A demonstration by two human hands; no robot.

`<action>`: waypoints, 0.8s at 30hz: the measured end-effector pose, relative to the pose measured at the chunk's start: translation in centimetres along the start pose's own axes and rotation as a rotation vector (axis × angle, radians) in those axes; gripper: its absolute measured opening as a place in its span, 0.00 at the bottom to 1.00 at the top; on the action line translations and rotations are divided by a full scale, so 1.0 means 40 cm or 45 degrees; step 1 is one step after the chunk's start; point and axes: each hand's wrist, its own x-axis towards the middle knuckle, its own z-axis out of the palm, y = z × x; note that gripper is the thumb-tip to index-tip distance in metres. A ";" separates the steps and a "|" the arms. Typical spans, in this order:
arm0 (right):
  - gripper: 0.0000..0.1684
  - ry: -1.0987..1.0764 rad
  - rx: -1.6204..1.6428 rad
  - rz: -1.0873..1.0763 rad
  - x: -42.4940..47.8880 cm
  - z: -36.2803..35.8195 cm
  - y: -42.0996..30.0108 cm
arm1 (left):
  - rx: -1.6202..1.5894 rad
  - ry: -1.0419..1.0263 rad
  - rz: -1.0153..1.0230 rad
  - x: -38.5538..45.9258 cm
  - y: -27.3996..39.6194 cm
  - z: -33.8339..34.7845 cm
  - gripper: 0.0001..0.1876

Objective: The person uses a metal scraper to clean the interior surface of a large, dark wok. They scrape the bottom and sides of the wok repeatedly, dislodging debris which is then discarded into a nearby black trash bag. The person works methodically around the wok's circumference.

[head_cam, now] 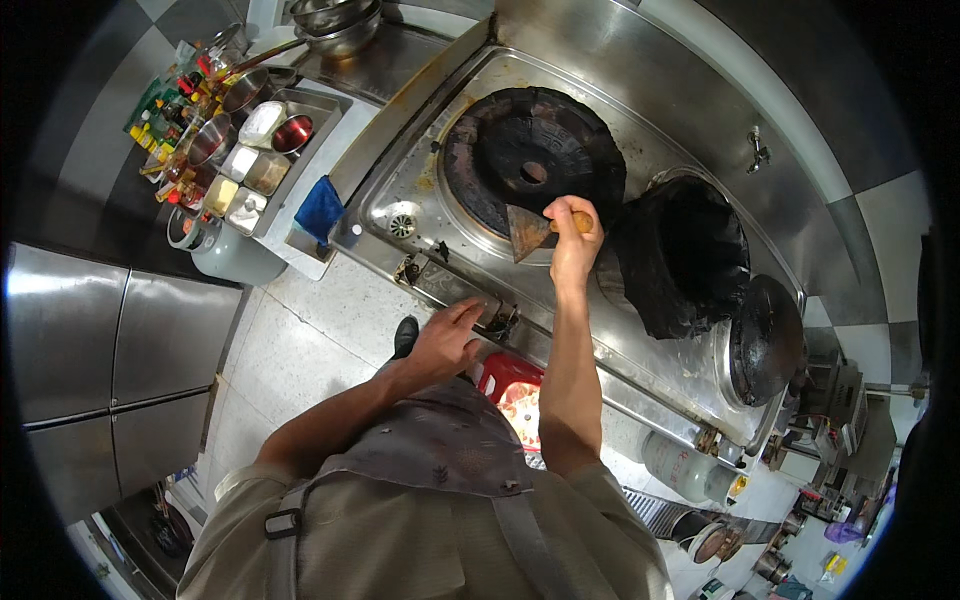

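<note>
My right hand [574, 236] grips the wooden handle [579, 223] of a scraper, whose triangular, rust-stained blade [528, 232] reaches over the near rim of a black wok burner ring [480, 180]. Heavy soot coats the ring, and a round hole shows at its centre. With fingers spread, my left hand [450, 339] rests at the front edge of the stainless steel stove [630, 330], beside a metal control panel [454, 285]. It holds nothing that I can see. Dark flakes lie on the steel near the drain strainer [403, 223].
Right of the ring stands a black plastic bag [675, 255] with its mouth spread, beside a dark round lid or pan [766, 341]. A seasoning tray [289, 180], several bottles and a blue cloth [320, 210] are at left. A red plastic stool [510, 375] and gas cylinders [686, 465] stand below.
</note>
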 end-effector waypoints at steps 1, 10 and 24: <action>0.06 0.001 0.243 0.009 0.009 0.010 0.011 | -0.008 0.028 -0.006 -0.010 -0.007 -0.004 0.29; 0.23 0.287 0.731 0.166 0.085 -0.010 0.048 | -0.010 0.054 -0.218 -0.047 -0.024 -0.055 0.26; 0.18 -0.260 0.209 0.226 0.174 0.218 -0.071 | -0.113 0.166 -0.390 -0.067 -0.014 -0.081 0.25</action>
